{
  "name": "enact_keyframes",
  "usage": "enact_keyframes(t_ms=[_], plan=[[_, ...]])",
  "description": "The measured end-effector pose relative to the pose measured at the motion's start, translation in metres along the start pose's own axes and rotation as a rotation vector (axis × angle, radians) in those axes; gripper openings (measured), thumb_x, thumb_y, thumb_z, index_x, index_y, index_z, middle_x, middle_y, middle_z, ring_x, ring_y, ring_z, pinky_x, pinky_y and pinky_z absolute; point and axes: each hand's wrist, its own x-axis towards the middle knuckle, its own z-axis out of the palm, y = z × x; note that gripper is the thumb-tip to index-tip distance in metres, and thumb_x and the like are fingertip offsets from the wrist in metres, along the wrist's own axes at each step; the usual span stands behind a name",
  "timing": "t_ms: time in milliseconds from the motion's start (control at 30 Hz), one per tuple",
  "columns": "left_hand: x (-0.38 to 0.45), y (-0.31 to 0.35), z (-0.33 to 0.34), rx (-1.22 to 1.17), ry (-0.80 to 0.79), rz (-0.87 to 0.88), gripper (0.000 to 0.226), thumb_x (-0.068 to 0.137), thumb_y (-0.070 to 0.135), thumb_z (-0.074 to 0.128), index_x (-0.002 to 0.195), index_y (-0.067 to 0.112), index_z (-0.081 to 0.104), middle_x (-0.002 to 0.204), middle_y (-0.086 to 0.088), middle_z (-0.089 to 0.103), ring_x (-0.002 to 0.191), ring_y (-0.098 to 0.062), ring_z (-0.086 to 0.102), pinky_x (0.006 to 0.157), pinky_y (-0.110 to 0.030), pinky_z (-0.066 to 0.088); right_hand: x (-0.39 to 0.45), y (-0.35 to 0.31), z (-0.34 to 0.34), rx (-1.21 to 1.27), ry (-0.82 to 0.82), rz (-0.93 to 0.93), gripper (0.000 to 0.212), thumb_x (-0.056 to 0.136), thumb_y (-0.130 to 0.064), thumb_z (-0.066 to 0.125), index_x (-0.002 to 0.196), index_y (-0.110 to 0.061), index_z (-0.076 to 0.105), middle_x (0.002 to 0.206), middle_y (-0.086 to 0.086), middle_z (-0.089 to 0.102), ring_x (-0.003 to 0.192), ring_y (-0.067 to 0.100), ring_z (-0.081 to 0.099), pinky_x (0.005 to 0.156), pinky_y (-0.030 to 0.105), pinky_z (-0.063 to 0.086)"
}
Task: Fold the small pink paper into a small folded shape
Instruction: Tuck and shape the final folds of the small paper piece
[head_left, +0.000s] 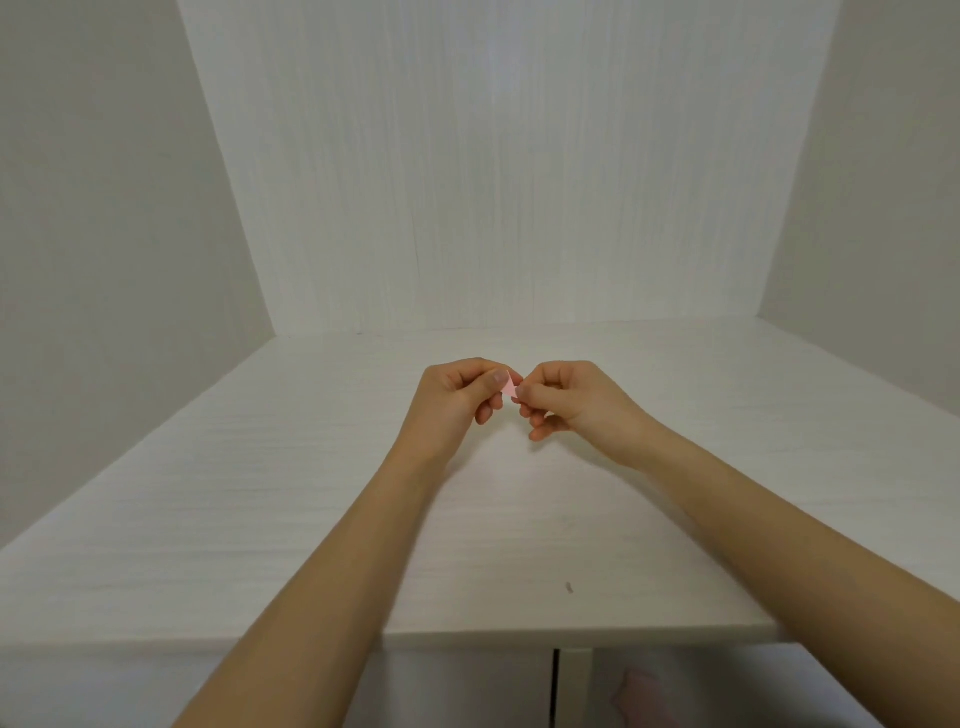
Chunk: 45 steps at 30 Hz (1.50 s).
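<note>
Grip on the left comes from the left hand (457, 397), whose thumb and curled fingers pinch the left edge of the small pink paper (509, 387), with the other fingers folded into the palm below. Between the two hands, only a small pink sliver of that paper shows, raised above the white bench (260, 519) and not touching it; its exact folded shape is too small to make out. On the right, the right hand (569, 397) closes its thumb and forefinger on the paper's right edge, the rest of its fingers curled loosely underneath. Both hands meet fingertip to fingertip over the middle of the bench, toward its far side, forearms reaching in from the near edge. A tiny dark speck (570, 587) lies on the bench nearer the person, between the forearms.
</note>
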Motion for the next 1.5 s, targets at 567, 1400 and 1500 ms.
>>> enact_keyframes(t_ms=[567,1400,1500], plan=[[0.002,0.000,0.004,0.014,0.133,-0.038,0.014,0.092,0.009,0.058,0.088,-0.003,0.064,0.064,-0.002,0.063,0.053,-0.011,0.052,0.058,-0.021,0.045,0.002,0.008,0.013,-0.433,0.229,-0.240,0.011,0.089,-0.015,0.061,0.089,-0.012,0.071,0.076,-0.009,0.066,0.066,0.014,0.066,0.070,0.032,0.058],[-0.001,0.004,0.005,-0.026,0.115,0.012,0.015,0.093,0.008,0.056,0.088,-0.005,0.061,0.069,-0.007,0.062,0.057,-0.013,0.051,0.058,-0.022,0.044,0.001,0.003,0.010,-0.214,0.206,-0.164,0.012,0.089,-0.010,0.061,0.079,-0.006,0.068,0.068,0.003,0.061,0.054,0.006,0.056,0.053,0.021,0.052],[0.000,0.003,0.004,-0.020,0.119,0.018,0.015,0.094,0.008,0.056,0.088,-0.005,0.060,0.069,-0.006,0.062,0.057,-0.013,0.051,0.059,-0.022,0.044,0.000,0.001,0.008,-0.036,0.122,-0.104,0.011,0.089,-0.007,0.061,0.082,-0.002,0.068,0.071,0.007,0.062,0.057,0.009,0.056,0.053,0.024,0.052]])
